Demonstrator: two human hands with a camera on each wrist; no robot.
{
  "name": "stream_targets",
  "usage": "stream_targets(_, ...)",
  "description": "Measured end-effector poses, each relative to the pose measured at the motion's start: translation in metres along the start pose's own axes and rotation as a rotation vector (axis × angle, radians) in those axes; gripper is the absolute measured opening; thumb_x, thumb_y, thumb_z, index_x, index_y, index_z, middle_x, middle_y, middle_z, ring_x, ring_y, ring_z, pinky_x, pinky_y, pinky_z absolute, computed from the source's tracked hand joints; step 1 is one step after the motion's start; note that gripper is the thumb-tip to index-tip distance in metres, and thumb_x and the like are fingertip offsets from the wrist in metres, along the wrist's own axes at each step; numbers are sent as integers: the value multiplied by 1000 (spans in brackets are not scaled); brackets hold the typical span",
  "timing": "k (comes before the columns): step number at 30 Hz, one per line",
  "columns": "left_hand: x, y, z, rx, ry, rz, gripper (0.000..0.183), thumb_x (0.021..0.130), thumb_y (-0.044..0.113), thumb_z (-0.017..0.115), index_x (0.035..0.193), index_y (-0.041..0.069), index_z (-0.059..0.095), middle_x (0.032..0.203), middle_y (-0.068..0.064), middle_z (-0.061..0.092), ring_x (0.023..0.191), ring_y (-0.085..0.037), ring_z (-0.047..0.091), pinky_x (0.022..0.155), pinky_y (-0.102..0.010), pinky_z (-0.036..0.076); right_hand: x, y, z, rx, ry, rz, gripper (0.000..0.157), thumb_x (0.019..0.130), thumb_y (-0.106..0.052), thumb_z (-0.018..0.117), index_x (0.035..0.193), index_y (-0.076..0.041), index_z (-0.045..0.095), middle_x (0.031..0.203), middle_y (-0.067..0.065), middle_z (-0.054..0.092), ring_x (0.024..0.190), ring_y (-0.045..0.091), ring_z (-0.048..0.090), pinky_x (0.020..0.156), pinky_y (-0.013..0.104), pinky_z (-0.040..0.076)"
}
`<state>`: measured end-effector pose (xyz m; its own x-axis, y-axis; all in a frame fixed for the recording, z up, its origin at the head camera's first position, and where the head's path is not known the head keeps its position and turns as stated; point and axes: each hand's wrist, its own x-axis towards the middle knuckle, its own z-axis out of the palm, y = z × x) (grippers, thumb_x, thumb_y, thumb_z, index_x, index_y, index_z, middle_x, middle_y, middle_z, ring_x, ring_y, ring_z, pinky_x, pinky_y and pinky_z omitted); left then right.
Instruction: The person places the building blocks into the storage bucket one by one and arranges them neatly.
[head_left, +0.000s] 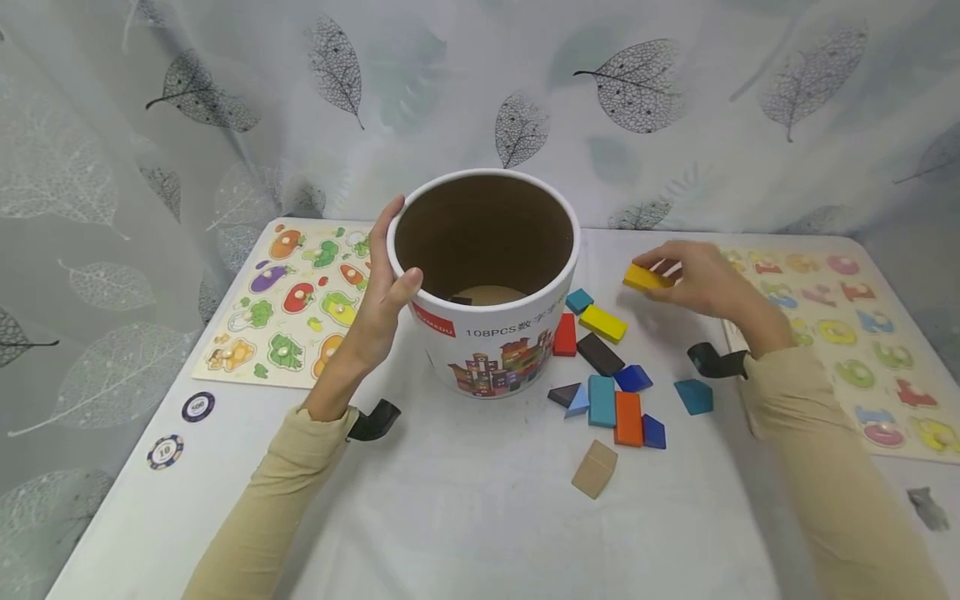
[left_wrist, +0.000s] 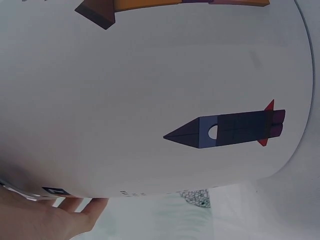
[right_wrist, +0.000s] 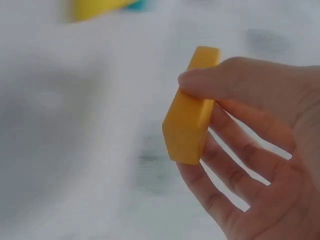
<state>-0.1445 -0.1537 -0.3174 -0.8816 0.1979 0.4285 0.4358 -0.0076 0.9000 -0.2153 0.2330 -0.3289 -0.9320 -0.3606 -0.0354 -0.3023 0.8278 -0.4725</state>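
Note:
A large white round bucket (head_left: 491, 333) with printed block pictures stands upright, its top uncovered; a dark piece and part of its pale bottom show inside. My left hand (head_left: 378, 304) grips its left side at the rim, thumb over the edge. In the left wrist view that hand (left_wrist: 50, 217) lies along the bucket's wall (left_wrist: 125, 100). To the right of the bucket, my right hand (head_left: 697, 283) pinches a yellow block (head_left: 643, 277) above the table. The right wrist view shows the thumb across the yellow block (right_wrist: 187, 122) and the fingers behind it.
Several loose blocks lie right of the bucket, among them a yellow block (head_left: 603, 323), an orange block (head_left: 628, 419) and a tan block (head_left: 595, 469). A vegetable puzzle board (head_left: 255, 350) lies left, a number puzzle board (head_left: 840, 358) right. Two poker chips (head_left: 165, 452) sit at the left edge.

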Motion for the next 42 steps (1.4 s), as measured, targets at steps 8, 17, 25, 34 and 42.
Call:
stream_targets(8,-1,1,-3,-13,15,-8,103,76,74,62,154,29,11,154,-1,27,140,-30,29,111,-64,26,-9,-100,-58,-13,364,-382,47,81,-3,77,126,-6,63,121,11,64,104,25,62,86,5,41)
stream_targets(17,-1,0,-1,-14,10,-14,105,74,75,62,154,29,11,154,1,26,141,-29,27,111,-65,26,-2,-167,-51,217,346,-644,45,81,-2,77,124,-7,65,117,7,66,103,13,61,90,14,48)
stream_targets(25,1,-1,2,9,14,-27,108,74,78,60,155,27,10,155,3,24,140,-24,27,112,-62,28,9,-169,-36,247,288,-657,43,81,-2,76,123,-5,65,116,7,66,101,16,61,88,19,49)
stream_targets(34,2,-1,4,32,18,-29,112,72,80,59,155,25,9,157,2,20,139,-24,28,113,-60,29,11,-165,-30,275,208,-649,42,81,-1,76,121,-5,65,114,5,65,97,11,60,85,20,50)
stream_targets(42,0,1,3,-3,27,-30,108,73,78,60,155,27,11,155,0,25,140,-25,28,112,-63,28,1,-160,-34,302,243,-640,39,82,0,74,120,-5,66,118,4,66,98,12,64,91,17,51)
